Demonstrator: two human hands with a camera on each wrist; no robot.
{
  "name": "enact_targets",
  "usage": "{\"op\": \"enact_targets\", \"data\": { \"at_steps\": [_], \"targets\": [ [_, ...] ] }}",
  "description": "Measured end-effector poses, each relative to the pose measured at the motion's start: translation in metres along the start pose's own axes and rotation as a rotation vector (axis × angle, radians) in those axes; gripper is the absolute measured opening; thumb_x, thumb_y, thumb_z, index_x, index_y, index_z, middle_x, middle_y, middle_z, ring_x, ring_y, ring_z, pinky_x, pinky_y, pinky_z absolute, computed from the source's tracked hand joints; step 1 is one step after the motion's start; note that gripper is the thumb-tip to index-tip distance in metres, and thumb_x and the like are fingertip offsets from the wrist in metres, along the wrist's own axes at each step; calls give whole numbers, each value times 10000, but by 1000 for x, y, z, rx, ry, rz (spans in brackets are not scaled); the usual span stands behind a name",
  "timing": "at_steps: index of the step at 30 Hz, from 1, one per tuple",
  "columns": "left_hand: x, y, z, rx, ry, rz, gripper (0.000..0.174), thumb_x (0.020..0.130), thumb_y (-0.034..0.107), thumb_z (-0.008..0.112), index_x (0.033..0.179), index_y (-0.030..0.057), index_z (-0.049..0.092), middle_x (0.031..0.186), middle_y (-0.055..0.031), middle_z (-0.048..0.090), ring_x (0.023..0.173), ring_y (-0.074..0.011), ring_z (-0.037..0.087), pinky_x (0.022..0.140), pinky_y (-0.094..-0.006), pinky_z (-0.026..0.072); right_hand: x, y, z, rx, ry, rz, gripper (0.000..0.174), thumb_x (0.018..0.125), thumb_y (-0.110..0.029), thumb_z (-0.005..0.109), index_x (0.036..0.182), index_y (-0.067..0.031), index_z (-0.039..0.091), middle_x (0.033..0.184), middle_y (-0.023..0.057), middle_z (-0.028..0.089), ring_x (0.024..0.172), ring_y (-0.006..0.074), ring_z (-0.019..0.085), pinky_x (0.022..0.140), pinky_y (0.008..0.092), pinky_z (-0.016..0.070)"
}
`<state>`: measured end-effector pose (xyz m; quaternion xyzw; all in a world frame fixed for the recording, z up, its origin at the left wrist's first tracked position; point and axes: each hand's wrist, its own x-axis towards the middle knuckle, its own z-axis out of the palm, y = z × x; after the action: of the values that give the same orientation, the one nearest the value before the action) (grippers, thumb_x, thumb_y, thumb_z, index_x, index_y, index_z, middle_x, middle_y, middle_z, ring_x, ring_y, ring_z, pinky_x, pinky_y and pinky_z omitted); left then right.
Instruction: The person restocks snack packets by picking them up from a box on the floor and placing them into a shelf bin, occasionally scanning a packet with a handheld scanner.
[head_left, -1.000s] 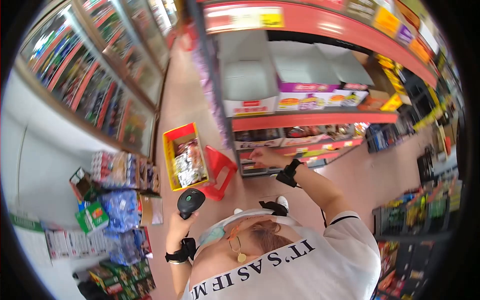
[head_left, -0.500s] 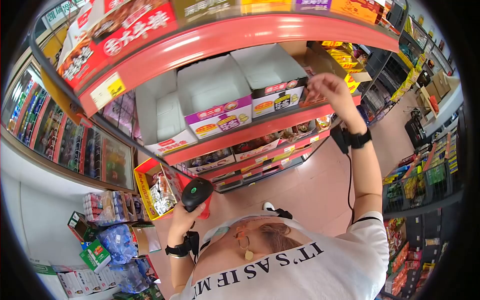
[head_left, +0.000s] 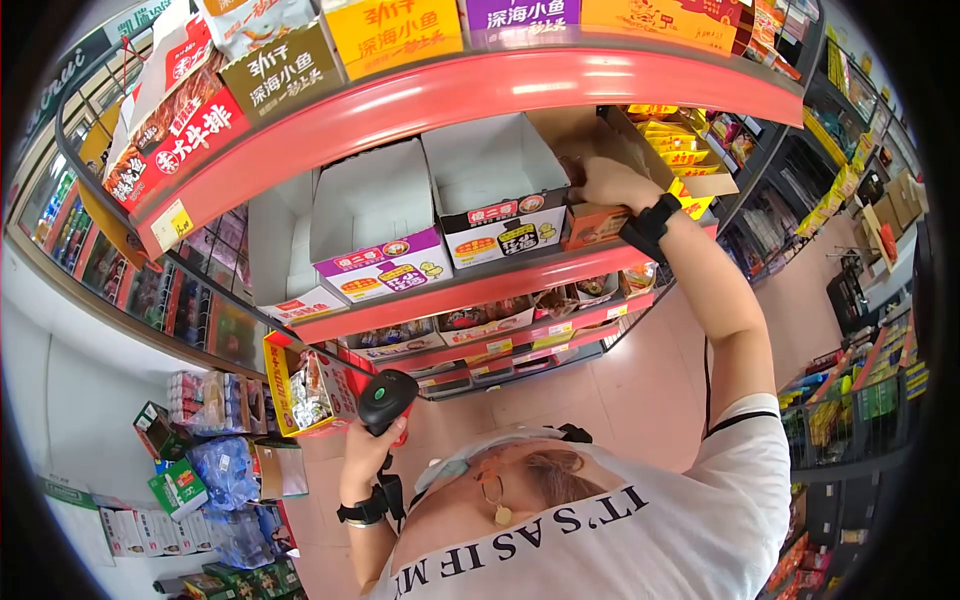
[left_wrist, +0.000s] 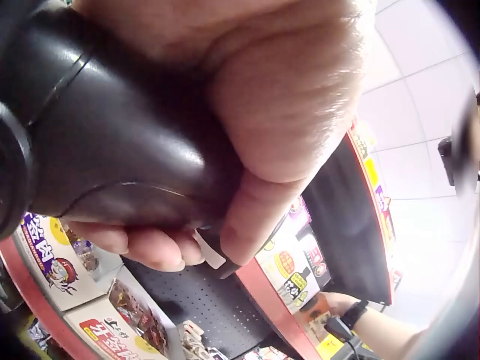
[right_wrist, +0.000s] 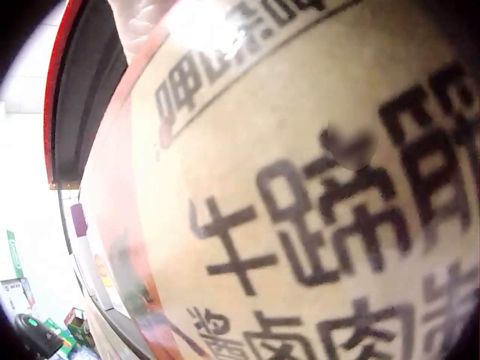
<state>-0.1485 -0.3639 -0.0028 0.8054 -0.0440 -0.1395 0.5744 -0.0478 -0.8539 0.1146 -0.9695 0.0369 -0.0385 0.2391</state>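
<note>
My left hand (head_left: 365,458) grips a black handheld barcode scanner (head_left: 388,398) low in the head view. In the left wrist view the thumb and curled fingers (left_wrist: 154,247) wrap round its handle. My right hand (head_left: 612,184) reaches over an open cardboard box (head_left: 597,226) with an orange front on the middle shelf. Its fingertips dip behind the box's front, partly hidden, so I cannot tell what they hold. The box's tan printed front (right_wrist: 300,187) fills most of the right wrist view.
To the left of that box stand open-topped display boxes, one purple-trimmed (head_left: 375,215) and one black-trimmed (head_left: 500,170). Yellow snack packs (head_left: 672,140) sit to its right. A red shelf edge (head_left: 480,85) overhangs them. On the floor is a yellow-red carton (head_left: 290,390) with packets.
The view has turned from the aisle to face the shelves. My right hand has moved up from the lower shelves and into the orange-fronted box. The scanner stays in my left hand.
</note>
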Motion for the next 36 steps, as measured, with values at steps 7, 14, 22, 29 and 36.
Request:
{"op": "enact_targets", "data": {
  "at_steps": [7,14,22,29,36],
  "targets": [
    [-18,-3,16,-34,43,-110,221,755,178,756,858,24,636,683,7,598,607,-76,530,553,-237,418,13,21,15,-106,62,109,520,705,-170,701,1146,42,524,1029,249,613,974,364,586,824,372,455],
    [-30,3,25,-4,71,-144,237,751,181,756,871,15,637,705,11,594,610,-73,508,558,-239,408,13,31,16,70,187,56,386,762,-187,684,1037,43,540,984,235,617,950,333,602,808,360,463],
    [-42,0,31,5,57,-194,296,750,205,760,947,12,652,800,11,619,719,-80,512,651,-254,432,6,35,9,280,588,-74,326,816,-184,642,1038,26,530,949,183,634,871,299,625,755,343,477],
    [-45,5,32,54,80,-253,312,750,216,761,952,7,647,801,8,626,743,-81,527,689,-257,445,-109,-44,0,1432,237,-246,266,866,-70,538,1116,-16,463,1029,106,616,893,188,631,764,329,535],
    [-41,2,30,31,63,-115,324,752,192,752,987,-2,640,852,-23,640,803,-85,536,744,-282,458,-146,-90,87,1561,-311,11,424,857,-85,556,1260,-13,446,1121,111,604,1007,196,608,822,343,529]
  ]
}}
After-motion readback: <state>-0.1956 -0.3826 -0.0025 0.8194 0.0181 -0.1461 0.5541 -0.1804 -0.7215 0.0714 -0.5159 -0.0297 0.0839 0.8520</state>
